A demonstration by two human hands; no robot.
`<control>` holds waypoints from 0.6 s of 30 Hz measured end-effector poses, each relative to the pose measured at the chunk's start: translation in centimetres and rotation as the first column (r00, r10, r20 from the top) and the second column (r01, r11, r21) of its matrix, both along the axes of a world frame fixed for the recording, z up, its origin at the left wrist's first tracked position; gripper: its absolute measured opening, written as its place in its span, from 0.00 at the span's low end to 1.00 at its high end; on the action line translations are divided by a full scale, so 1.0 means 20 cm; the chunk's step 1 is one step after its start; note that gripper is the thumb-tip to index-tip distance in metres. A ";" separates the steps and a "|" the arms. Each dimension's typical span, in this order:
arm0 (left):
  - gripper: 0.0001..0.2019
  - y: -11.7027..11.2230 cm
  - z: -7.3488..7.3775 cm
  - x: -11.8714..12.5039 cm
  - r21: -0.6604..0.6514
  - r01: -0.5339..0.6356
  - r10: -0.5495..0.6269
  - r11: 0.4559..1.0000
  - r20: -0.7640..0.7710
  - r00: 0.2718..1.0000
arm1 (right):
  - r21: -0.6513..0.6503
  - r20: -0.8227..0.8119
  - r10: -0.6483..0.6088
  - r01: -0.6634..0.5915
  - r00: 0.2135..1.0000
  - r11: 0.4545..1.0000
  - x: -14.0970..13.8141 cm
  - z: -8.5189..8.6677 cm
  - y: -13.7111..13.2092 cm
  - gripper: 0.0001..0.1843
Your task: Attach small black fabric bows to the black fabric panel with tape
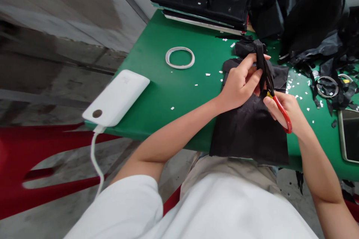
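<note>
My left hand (239, 82) pinches a folded strip of black fabric (260, 58) and holds it raised over the table. In my right hand (288, 110) is a pair of scissors (282, 112) with red handles, its dark blades pointing up alongside the strip. Whether the blades are apart or closed on the fabric I cannot tell. Beneath both hands lies a flat black fabric piece (246, 130), reaching over the near table edge. A bunched bit of black cloth (244, 48) sits just beyond my left hand.
The green table (157, 101) carries a white power bank (117, 97) with a cable, a tape roll (180, 58), a stack of black fabric (202, 0), a black heap (314, 18), scraps, another roll (327, 86) and a phone (349, 134). A red chair (17, 164) stands left.
</note>
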State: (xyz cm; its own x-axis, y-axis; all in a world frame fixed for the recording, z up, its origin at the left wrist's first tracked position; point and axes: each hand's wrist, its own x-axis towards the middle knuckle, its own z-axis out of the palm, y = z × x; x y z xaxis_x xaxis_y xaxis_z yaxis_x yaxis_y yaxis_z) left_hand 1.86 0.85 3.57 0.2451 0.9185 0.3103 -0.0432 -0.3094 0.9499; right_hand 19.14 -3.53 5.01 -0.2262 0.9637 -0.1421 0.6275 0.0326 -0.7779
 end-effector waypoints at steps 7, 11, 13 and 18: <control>0.19 0.02 -0.01 -0.01 -0.046 0.024 -0.022 0.999 0.026 0.999 | -0.018 -0.005 -0.007 0.007 1.000 1.000 -0.01 0.02 0.00 0.38; 0.19 0.02 -0.01 -0.01 -0.078 0.030 -0.026 0.996 0.052 0.998 | -0.028 -0.031 -0.026 0.025 0.999 0.999 -0.01 0.02 0.00 0.38; 0.18 0.02 -0.01 -0.01 -0.088 0.039 -0.034 0.995 0.058 0.998 | -0.040 -0.049 -0.030 0.029 0.998 0.999 -0.01 0.00 0.00 0.38; 0.18 0.04 -0.01 -0.02 -0.097 0.002 0.004 0.995 0.061 0.998 | -0.018 -0.020 -0.017 0.016 1.000 1.000 -0.01 0.01 0.00 0.37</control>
State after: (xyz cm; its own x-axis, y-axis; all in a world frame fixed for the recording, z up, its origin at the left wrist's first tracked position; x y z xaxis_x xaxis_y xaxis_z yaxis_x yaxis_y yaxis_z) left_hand 1.43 1.71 3.34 0.2278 0.9452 0.2339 -0.1015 -0.2158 0.9711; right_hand 18.88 -3.62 5.11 -0.2133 0.9646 -0.1551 0.6121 0.0082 -0.7907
